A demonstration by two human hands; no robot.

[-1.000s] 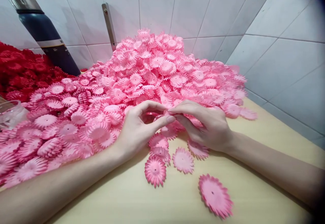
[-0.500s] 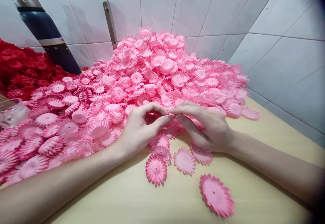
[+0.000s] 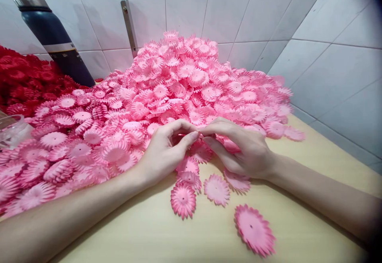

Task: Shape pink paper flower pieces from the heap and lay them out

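My left hand (image 3: 167, 147) and my right hand (image 3: 243, 147) meet fingertip to fingertip in front of a large heap of pink flower-shaped petal discs (image 3: 185, 84). Thumb and index finger of each hand are pinched together. What lies in the pinches is hidden or too small to make out. Below the hands lie several loose discs: a darker-edged pink disc (image 3: 183, 200), a paler disc (image 3: 217, 190), and one partly under my right hand. A larger pink disc (image 3: 254, 230) with a small dark centre hole lies nearest to me.
A dark blue bottle (image 3: 56, 44) with a metal cap stands at the back left beside a pile of red petal discs (image 3: 30, 78). A clear plastic container (image 3: 13, 133) is at the left edge. Tiled walls (image 3: 337, 80) bound the pale wooden table (image 3: 143, 231). A metal bracket (image 3: 129, 28) is on the wall.
The thumbs have shifted slightly, my left thumb tip drawing up and left towards its index finger. My hands otherwise stay in place, and the loose discs lie as before.
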